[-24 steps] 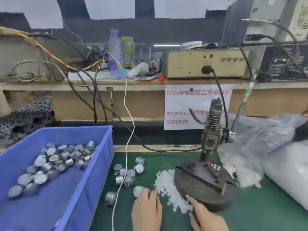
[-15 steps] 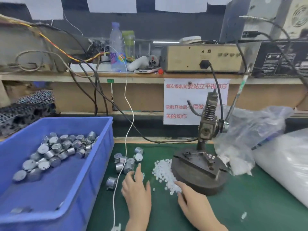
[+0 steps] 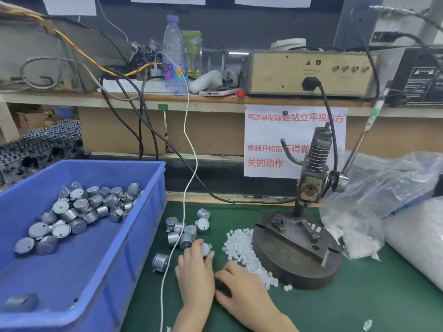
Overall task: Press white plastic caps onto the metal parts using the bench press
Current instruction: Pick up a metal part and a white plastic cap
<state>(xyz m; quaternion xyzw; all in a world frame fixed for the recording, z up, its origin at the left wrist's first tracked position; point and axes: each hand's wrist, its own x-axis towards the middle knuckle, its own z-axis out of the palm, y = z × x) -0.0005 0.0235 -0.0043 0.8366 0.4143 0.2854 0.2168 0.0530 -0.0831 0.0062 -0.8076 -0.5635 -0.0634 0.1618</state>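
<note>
Part (image 3: 206,248) in L hand (image 3: 195,271), face up.

so the white plastic caps (image 3: 241,248) are tiny translucent bits, heaped loose on the green mat (image 3: 359,298), touching the left edge of the bench press (image 3: 311,185) base. The press is rusty, its spring-wrapped column upright on a round dark plate. The metal parts (image 3: 183,230) are short silver cans: a small bunch left of the caps, lots more in the blue bin (image 3: 153,219), and one metal part (image 3: 205,249) gripped by the left hand (image 3: 195,271)
</note>
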